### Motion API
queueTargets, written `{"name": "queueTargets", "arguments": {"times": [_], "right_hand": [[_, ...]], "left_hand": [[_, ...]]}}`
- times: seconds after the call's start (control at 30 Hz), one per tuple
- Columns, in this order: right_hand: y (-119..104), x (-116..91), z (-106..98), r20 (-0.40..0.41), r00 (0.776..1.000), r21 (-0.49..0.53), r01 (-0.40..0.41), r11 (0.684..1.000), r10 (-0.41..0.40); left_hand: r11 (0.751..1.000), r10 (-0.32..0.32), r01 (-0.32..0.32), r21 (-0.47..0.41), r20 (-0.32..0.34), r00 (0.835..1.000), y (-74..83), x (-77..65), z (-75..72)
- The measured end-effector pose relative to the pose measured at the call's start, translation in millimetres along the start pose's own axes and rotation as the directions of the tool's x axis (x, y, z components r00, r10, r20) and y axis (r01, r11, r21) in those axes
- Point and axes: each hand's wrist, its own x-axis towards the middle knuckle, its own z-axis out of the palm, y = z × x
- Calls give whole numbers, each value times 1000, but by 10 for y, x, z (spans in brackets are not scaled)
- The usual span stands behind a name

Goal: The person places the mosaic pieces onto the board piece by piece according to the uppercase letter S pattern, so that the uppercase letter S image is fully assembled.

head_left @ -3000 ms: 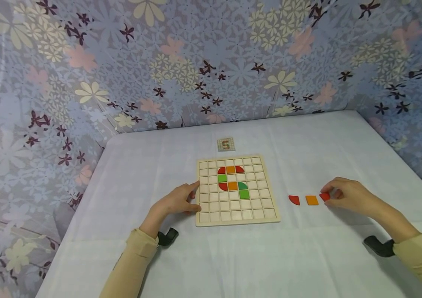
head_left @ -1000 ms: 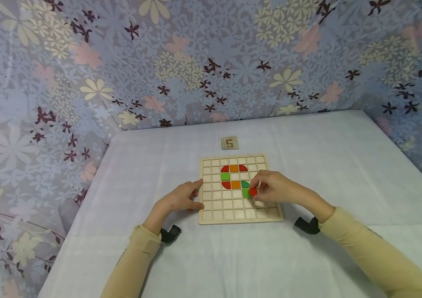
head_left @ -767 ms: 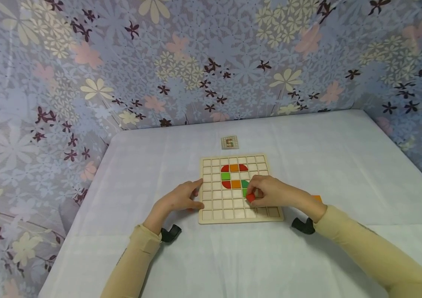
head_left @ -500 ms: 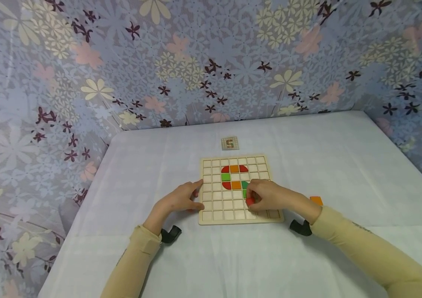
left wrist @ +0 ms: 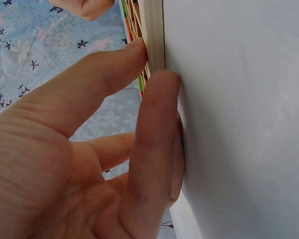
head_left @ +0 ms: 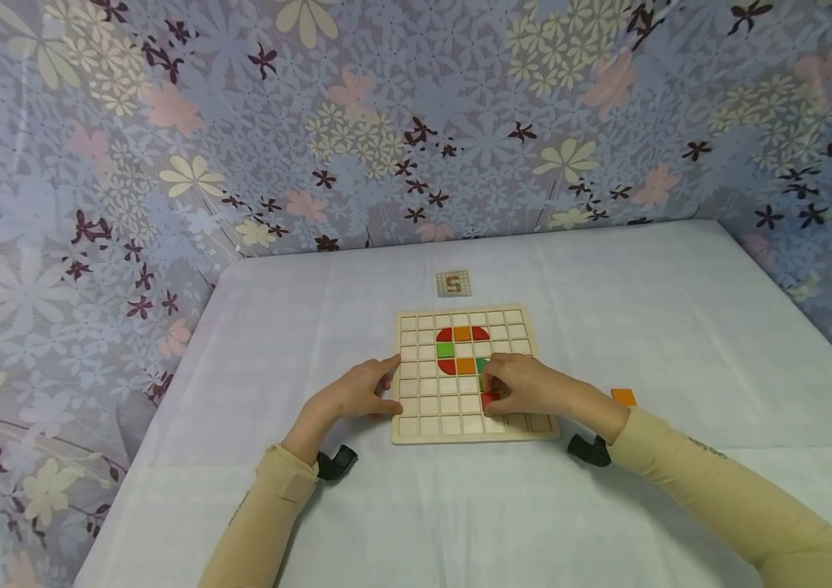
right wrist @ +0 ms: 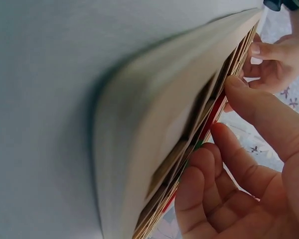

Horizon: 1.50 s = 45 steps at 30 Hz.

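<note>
A wooden grid board (head_left: 427, 406) lies on the table with red, orange and green tiles set in a curved pattern. My right hand (head_left: 526, 385) pinches a red tile (head_left: 489, 399) between thumb and fingers, at the cell just below the light green square. In the right wrist view this red tile (right wrist: 213, 115) sits low between the board's ridges, the fingertips at its ends. My left hand (head_left: 348, 395) touches the board's left edge with thumb and forefinger spread; in the left wrist view the thumb (left wrist: 104, 74) rests against the board's side.
An orange square tile (head_left: 623, 397) lies on the white tablecloth right of the board, beside my right forearm. Behind the board is a small pattern card (head_left: 453, 283). A flowered cloth (head_left: 416, 122) hangs behind the table.
My right hand has picked up the red tile from the right, carried it left over the board and lowered it into a cell. My left hand has stayed at the board's edge.
</note>
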Motion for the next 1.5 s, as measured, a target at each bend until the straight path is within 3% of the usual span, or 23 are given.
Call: {"name": "queueTargets", "arguments": {"times": [0.4, 0.57, 0.8, 1.03, 1.33, 1.5], "right_hand": [[-32, 8, -13, 14, 1000, 60, 27, 998, -28], [1, -67, -147, -61, 998, 119, 32, 992, -25], [135, -357, -487, -196, 977, 152, -53, 987, 83], [232, -706, -688, -234, 953, 121, -167, 978, 192], [478, -1194, -589, -176, 936, 124, -286, 950, 305], [588, -1373, -471, -164, 933, 110, -306, 946, 321]], "left_hand": [[1000, -14, 14, -7, -1, 1000, 25, -13, -14], [999, -26, 27, -36, 5, 1000, 40, -13, 14], [998, -33, 33, -50, 7, 999, 35, -6, 53], [998, -31, 31, -49, -4, 1000, 1, -3, 30], [998, -26, 26, -63, 1, 1000, 6, 0, 25], [998, -24, 24, -56, -1, 1000, 2, 4, 14]]}}
